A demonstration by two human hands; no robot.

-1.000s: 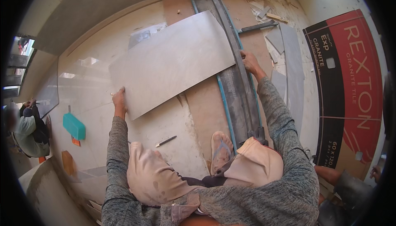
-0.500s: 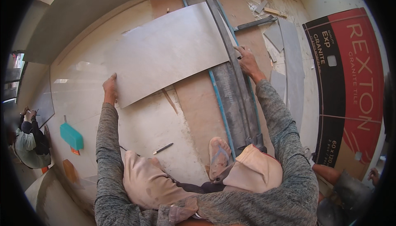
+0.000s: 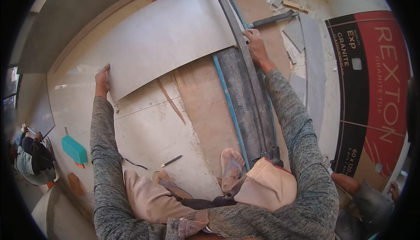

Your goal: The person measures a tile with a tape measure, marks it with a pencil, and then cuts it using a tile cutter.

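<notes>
A large pale grey tile (image 3: 170,34) lies slanted across the tile cutter, its right end passing under the cutter's long metal rail (image 3: 245,49). My left hand (image 3: 103,78) grips the tile's near left corner, thumb along the edge. Just beyond the rail, my right hand (image 3: 257,49) is closed at the tile's right end with curled fingers. The rail partly hides that grip. Below the tile shows the cutter's dark bed (image 3: 236,91) with blue side strips. A dark swing arm (image 3: 273,19) sticks out to the right of the cutter.
A pen-like marker (image 3: 171,161) lies on the floor before my feet. Cut tile strips (image 3: 313,60) and scraps lie right, beside a red and black carton (image 3: 380,82). A teal box-shaped thing (image 3: 74,149) sits left. Another person (image 3: 34,157) crouches far left; another's arm shows lower right.
Both hands have moved away from me, and the tile has slid farther along the cutter and a little left. More of the bed shows. My right fingers have curled in.
</notes>
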